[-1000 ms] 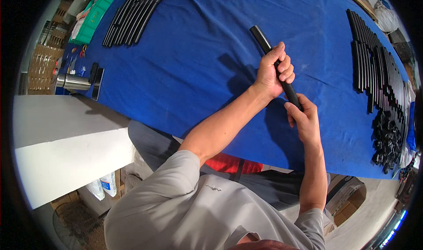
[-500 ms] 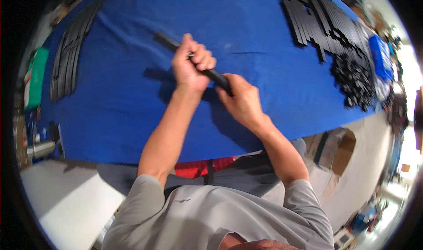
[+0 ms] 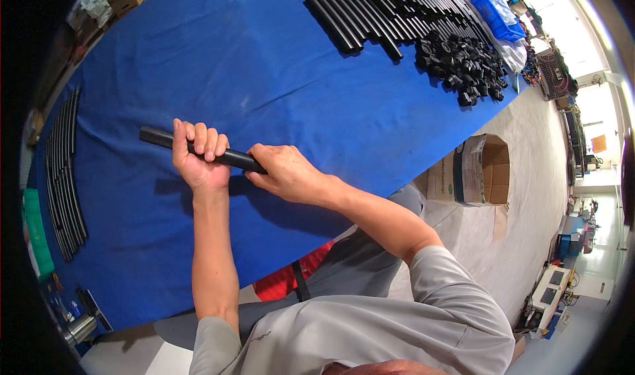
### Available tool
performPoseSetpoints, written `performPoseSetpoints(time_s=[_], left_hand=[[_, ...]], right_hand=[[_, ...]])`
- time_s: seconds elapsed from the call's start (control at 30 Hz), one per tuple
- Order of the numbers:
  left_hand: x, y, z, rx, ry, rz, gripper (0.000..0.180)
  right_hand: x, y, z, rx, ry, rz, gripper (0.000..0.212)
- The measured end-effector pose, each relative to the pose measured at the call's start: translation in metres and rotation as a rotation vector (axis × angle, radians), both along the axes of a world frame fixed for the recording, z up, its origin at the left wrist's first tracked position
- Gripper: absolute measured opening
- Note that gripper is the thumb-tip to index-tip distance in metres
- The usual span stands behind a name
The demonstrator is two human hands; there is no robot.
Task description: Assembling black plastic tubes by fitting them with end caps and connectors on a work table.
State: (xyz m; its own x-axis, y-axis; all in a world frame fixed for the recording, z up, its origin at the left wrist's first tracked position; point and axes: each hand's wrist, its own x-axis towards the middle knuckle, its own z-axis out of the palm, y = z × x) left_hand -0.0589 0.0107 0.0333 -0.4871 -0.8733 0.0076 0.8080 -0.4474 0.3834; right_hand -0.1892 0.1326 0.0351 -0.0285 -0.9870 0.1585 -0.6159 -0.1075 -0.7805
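Observation:
A black tube [image 3: 237,159] is held above the blue cloth [image 3: 218,64], slanting down from upper left to lower right. My left hand [image 3: 200,153] is closed around its middle, palm up with the fingers curled over it. At the tube's right end my right hand [image 3: 288,172] grips it between thumb and fingers, hiding that tip. The tube's left end sticks out free beyond my left hand. Whatever may sit inside the right hand's grip is hidden.
Rows of black tubes [image 3: 357,18] lie at the far right, beside a heap of small black fittings [image 3: 460,67]. A blue bin [image 3: 495,12] stands behind them. More black tubes [image 3: 65,176] lie at the left. An open cardboard box [image 3: 473,170] is on the floor at right.
The view has turned toward the right, so the table's things appear shifted. Both hands still hold the tube, which now lies flatter in the picture and further left.

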Motion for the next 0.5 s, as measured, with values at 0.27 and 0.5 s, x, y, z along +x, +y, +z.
performPoseSetpoints(time_s=[0.27, 0.5], left_hand=[[0.0003, 0.0013, 0.002, 0.022, -0.018, 0.027, 0.038], [0.0002, -0.0023, -0.0009, 0.038, -0.028, 0.03, 0.038]], right_hand=[[0.0034, -0.0013, 0.0025, -0.002, 0.054, -0.009, 0.02], [0.0006, -0.0053, 0.0012, -0.034, 0.075, -0.007, 0.019]])
